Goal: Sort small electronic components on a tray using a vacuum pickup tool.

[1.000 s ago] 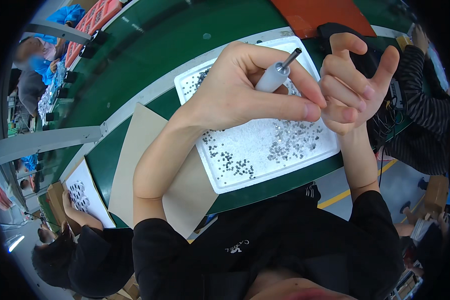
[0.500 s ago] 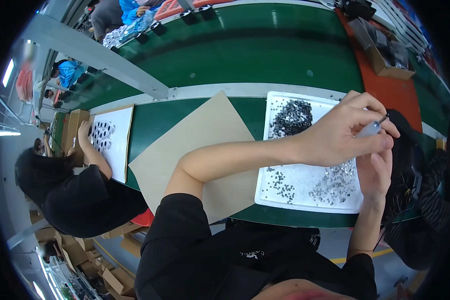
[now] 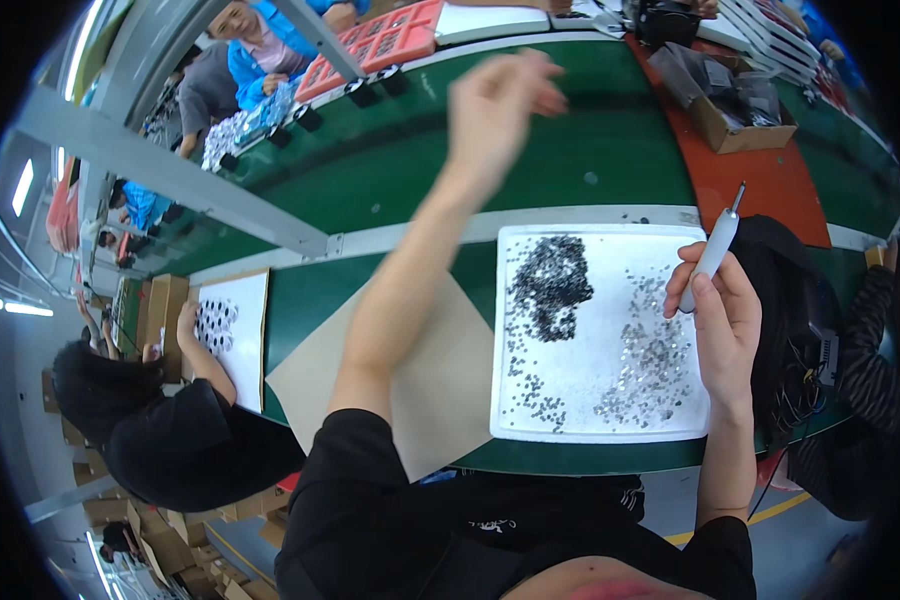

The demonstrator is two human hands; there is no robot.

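Observation:
My right hand (image 3: 728, 325) is closed round a pale, pen-shaped tool (image 3: 712, 255), its thin metal tip pointing up and away. This hand is over the right edge of a white tray (image 3: 595, 432). In the tray, a dense patch of small dark pieces (image 3: 555, 270) lies at the upper left, and shiny, lighter bits (image 3: 650, 360) are scattered on the right. My left hand (image 3: 500, 105) is raised over the green surface beyond the tray. Motion smears its fingers, and I cannot make out anything in them.
Left of the tray lies a brown cardboard sheet (image 3: 440, 400). Further left, a person in black (image 3: 190, 430) works at a white board (image 3: 245, 355) with dark ovals. A grey metal beam (image 3: 190, 180) slants across. A cardboard box (image 3: 735, 130) stands on a red-brown strip (image 3: 780, 190).
My left hand has left the pen-shaped tool and swung up and left, away from the tray. The tool is now in my right hand, more upright. The view has shifted slightly.

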